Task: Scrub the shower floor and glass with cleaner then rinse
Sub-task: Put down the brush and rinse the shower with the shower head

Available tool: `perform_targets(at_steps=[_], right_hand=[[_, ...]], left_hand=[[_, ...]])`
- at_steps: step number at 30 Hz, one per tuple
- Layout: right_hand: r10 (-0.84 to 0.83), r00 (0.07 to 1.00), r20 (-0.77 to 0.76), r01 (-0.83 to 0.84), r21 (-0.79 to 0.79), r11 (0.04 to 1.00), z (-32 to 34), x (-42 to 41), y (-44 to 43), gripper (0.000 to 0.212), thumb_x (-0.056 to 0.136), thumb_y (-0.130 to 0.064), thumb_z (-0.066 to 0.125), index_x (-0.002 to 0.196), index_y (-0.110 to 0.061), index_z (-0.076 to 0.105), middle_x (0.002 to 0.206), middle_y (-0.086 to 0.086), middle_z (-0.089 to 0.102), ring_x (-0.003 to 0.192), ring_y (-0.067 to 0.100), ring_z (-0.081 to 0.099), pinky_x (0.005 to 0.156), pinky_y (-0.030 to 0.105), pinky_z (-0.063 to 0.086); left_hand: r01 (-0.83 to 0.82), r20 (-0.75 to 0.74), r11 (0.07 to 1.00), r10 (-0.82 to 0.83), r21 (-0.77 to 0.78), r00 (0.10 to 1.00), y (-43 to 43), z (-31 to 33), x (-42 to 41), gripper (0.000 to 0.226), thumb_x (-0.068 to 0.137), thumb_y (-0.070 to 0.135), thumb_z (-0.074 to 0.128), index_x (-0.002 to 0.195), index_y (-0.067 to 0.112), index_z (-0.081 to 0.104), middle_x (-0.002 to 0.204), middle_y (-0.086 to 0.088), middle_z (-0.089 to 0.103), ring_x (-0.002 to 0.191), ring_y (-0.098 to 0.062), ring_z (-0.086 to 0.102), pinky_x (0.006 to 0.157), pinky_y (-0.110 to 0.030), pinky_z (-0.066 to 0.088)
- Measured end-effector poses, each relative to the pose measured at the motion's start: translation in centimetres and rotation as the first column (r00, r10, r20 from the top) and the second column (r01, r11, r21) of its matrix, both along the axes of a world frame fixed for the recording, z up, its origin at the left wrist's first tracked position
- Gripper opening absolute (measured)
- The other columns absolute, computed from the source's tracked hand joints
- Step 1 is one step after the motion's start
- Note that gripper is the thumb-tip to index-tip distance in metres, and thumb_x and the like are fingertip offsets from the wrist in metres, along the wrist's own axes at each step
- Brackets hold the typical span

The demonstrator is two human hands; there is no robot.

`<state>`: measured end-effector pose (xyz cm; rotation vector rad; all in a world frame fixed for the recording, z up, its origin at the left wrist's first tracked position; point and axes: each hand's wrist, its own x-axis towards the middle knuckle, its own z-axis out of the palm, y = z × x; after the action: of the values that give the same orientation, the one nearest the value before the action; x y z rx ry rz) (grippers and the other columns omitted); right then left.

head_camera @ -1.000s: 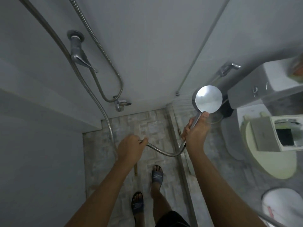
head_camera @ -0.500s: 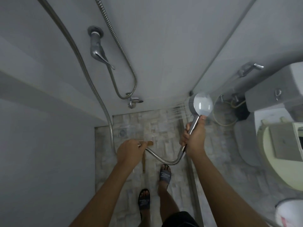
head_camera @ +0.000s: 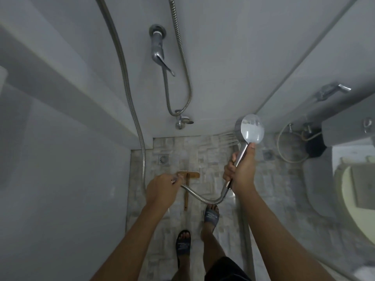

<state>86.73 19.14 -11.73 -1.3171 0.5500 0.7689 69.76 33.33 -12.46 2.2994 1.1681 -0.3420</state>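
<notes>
Head view, listed by size.

- Grey wall (head_camera: 223, 57): seen from above, with the shower fittings mounted on it.
- Shower floor (head_camera: 203, 157): pale mottled tile, seen between the wall and the glass; its surface is wet-looking near the spray.
- Glass panel (head_camera: 324, 47): set upright on the right of the shower floor, its edge running down to a floor rail; a toilet (head_camera: 353, 209) and its cistern (head_camera: 349, 126) are seen through it.
- Hose (head_camera: 200, 196): ribbed metal, hung from the top of the wall along the left side and looped in a curve between the two hands.
- Right hand (head_camera: 241, 171): curled round the handle of the shower head (head_camera: 252, 128), thumb laid up the handle. The head is held high beside the glass edge, its back turned to the camera, and water (head_camera: 229, 138) is sprayed from it to the left, over the floor.
- Left hand (head_camera: 162, 187): closed round the hose, held above the floor.
- Brush (head_camera: 186, 191): long wooden handle, laid flat on the shower floor, its head partly hidden by the left hand.
- Sandals (head_camera: 211, 214): dark, worn on both feet, planted on the shower floor beside the rail.
- Mixer tap (head_camera: 159, 49): chrome, fixed to the wall, lever pointed down.
- Drain (head_camera: 163, 159): square grate, set in the floor near the back corner.
</notes>
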Motion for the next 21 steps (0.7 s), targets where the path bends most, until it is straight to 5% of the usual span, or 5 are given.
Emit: perform_targets(at_steps=[4,8,11,16,21], right_hand=[[-0.061,0.996,0.06,0.06,0.014,0.998,0.5,-2.2,0.3,0.07,0.082,-0.084,0.032,0.058,-0.02,0.046,0.045,0.001,0.026,0.036,0.016,0.022,0.044,0.023,0.021],[-0.051,0.992,0.116,0.047,0.041,0.998,1.5,-4.9,0.8,0.07,0.085,-0.082,0.03,0.061,-0.018,0.047,0.045,0.001,0.028,0.036,0.017,0.024,0.042,0.022,0.024],[-0.037,0.988,0.147,0.023,0.099,0.995,2.1,-7.9,1.3,0.07,0.086,-0.082,0.03,0.062,-0.018,0.046,0.046,0.002,0.027,0.036,0.016,0.023,0.042,0.021,0.025],[0.085,0.991,0.102,-0.105,0.21,0.972,3.2,-15.2,3.4,0.07,0.091,-0.078,0.028,0.059,-0.018,0.046,0.043,0.002,0.025,0.032,0.013,0.021,0.042,0.017,0.021],[0.21,0.977,0.041,-0.213,0.266,0.94,3.6,-23.7,5.5,0.071,0.09,-0.079,0.026,0.059,-0.017,0.043,0.042,0.002,0.024,0.03,0.013,0.019,0.04,0.016,0.02]], left_hand=[[-0.02,0.003,1.0,0.02,0.002,1.0,0.4,0.8,-2.5,0.056,0.096,0.051,0.059,0.048,0.026,0.042,0.057,0.003,0.053,0.06,-0.021,0.059,0.053,-0.032,0.043],[-0.057,0.066,0.998,0.056,0.002,0.996,0.8,1.7,-5.2,0.053,0.095,0.043,0.062,0.047,0.029,0.044,0.056,0.004,0.057,0.057,-0.017,0.057,0.048,-0.027,0.032],[-0.05,0.013,0.997,0.05,0.053,0.999,1.2,1.5,-8.5,0.048,0.095,0.049,0.059,0.059,0.017,0.06,0.075,-0.01,0.071,0.071,-0.025,0.065,0.057,-0.031,0.043],[-0.087,-0.035,0.99,0.091,0.11,0.995,2.1,1.1,-16.1,0.049,0.094,0.054,0.057,0.072,0.012,0.071,0.081,-0.007,0.073,0.079,-0.027,0.069,0.067,-0.033,0.054],[-0.184,-0.028,0.976,0.188,0.12,0.982,2.9,1.3,-25.8,0.05,0.095,0.05,0.057,0.057,0.017,0.054,0.07,-0.007,0.068,0.071,-0.026,0.066,0.058,-0.031,0.042]])
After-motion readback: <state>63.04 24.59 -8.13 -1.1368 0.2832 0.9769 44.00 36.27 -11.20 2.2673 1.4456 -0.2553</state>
